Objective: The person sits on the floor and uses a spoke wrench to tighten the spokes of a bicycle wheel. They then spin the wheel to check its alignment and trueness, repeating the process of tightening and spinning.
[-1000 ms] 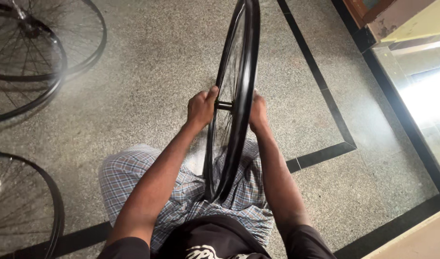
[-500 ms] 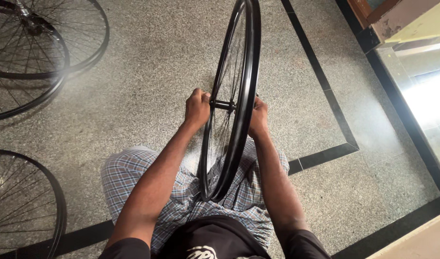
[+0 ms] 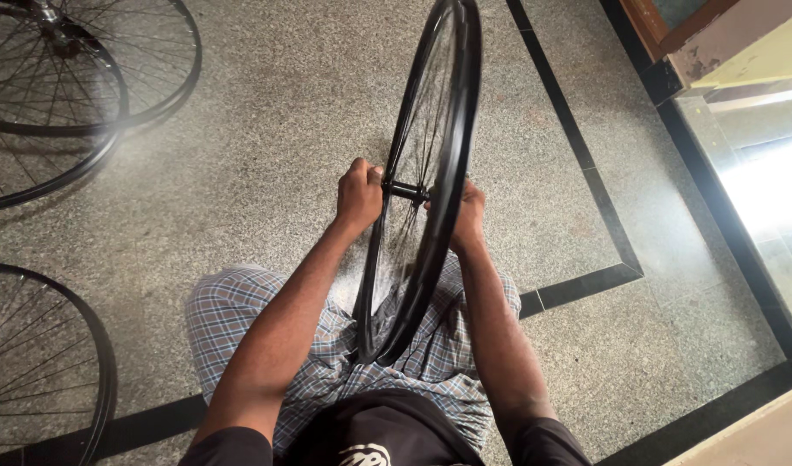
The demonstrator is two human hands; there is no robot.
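A black spoked bicycle wheel [image 3: 452,129] stands upright and edge-on in front of me, its lower rim down between my knees. My left hand [image 3: 359,194] is closed around the axle end on the wheel's left side. My right hand [image 3: 467,216] grips the axle on the right side and is partly hidden behind the rim. The black hub [image 3: 406,190] shows between the two hands. I sit with checked shorts [image 3: 232,315] over my legs.
More spoked wheels lie flat on the speckled stone floor: two overlapping at the upper left [image 3: 76,78] and one at the lower left [image 3: 33,362]. Black inlay strips [image 3: 586,285] cross the floor. A wooden door frame [image 3: 663,34] and a bright glass panel [image 3: 758,190] stand at the right.
The wheel and both hands have shifted slightly away from my body and a little higher in view. Both hands stay on the axle.
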